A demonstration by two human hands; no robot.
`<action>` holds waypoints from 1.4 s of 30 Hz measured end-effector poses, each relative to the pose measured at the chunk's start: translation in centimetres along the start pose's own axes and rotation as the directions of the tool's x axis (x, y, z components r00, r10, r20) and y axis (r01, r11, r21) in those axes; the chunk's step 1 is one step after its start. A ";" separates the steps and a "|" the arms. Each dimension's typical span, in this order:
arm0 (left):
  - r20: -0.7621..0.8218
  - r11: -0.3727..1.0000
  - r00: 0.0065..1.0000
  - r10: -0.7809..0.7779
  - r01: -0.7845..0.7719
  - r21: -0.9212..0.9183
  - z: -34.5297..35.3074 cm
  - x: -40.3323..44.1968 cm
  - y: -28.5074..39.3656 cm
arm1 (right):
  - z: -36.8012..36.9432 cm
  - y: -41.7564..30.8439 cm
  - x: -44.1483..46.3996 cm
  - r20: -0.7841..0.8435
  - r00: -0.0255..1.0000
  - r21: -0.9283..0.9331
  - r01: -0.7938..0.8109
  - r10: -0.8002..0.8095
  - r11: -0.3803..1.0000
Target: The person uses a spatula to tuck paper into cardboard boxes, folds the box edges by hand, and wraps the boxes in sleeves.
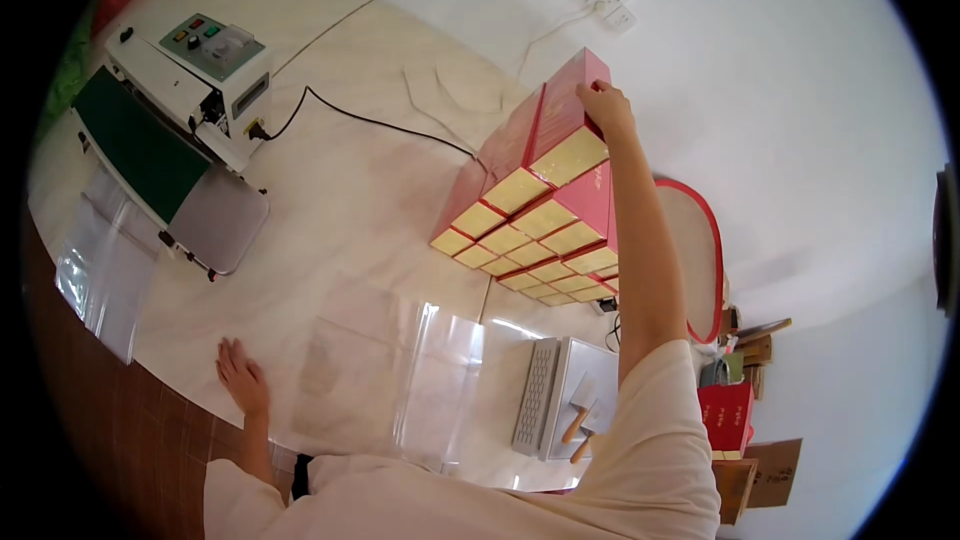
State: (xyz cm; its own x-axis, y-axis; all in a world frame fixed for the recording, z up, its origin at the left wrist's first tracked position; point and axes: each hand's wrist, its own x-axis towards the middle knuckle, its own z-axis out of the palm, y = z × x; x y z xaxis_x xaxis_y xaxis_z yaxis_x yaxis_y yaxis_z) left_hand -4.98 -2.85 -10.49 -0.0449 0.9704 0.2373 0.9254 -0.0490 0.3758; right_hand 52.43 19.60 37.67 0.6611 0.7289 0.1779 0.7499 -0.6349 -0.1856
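Observation:
Red and cream boxes (pixel 560 180) stand stacked on the pale table against the wall. My right hand (pixel 606 105) reaches up to the top box (pixel 570 125) of the stack, its fingers bent around the box's upper edge. Low on the left, my left hand (pixel 241 376) lies flat on the tabletop near its front edge, fingers apart and holding nothing. Between my left hand and a grey metal device, clear plastic bags (pixel 440 380) are spread on the table.
A sealing machine (pixel 190 80) with a green belt stands at the left, its black cable crossing the table. More plastic bags (pixel 110 260) hang near the front edge. A grey device (pixel 570 400) carries wooden-handled tools. A red-rimmed oval object (pixel 718 250) is behind my right arm.

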 end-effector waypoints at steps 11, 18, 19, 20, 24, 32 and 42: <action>0.000 0.999 0.999 -0.037 0.037 -0.036 0.0 0.2 -0.2 | 0.5 -1.1 0.6 0.028 0.999 -0.094 -0.017 0.019 0.995; 0.007 0.999 1.000 -0.026 0.027 -0.044 -0.5 0.1 0.3 | -1.3 -0.4 -11.2 -0.593 0.566 -0.185 0.597 -0.573 0.781; 0.016 0.999 0.999 -0.029 0.030 -0.038 -0.1 0.4 0.1 | -1.6 0.3 -14.0 -0.575 0.488 -0.248 0.662 -0.657 0.708; 0.017 0.999 1.000 -0.001 0.002 -0.049 0.1 0.5 -0.1 | -1.6 1.4 -16.9 -0.550 0.407 -0.309 0.713 -0.730 0.630; -0.027 0.999 0.998 0.052 -0.052 -0.011 1.3 0.1 -0.9 | -1.1 9.3 -27.3 -0.344 0.445 -0.222 0.817 -0.827 0.532; -0.134 0.992 0.983 0.123 -0.118 0.045 2.0 0.6 -1.9 | -2.7 31.1 -43.1 -0.464 0.825 -0.163 0.277 -0.322 0.947; -0.158 0.976 0.970 0.187 -0.165 0.142 2.9 1.8 -2.1 | -8.1 48.3 -58.5 -0.663 0.711 -0.154 -0.435 0.234 0.887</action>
State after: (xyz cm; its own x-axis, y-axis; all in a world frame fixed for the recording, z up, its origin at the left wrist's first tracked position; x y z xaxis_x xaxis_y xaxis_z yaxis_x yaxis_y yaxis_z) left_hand -5.86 -0.34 -13.47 0.0698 0.8942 0.4421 0.9639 -0.1746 0.2008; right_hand 50.13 -55.77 26.17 0.6602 0.1999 0.7240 0.3811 -0.9198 -0.0936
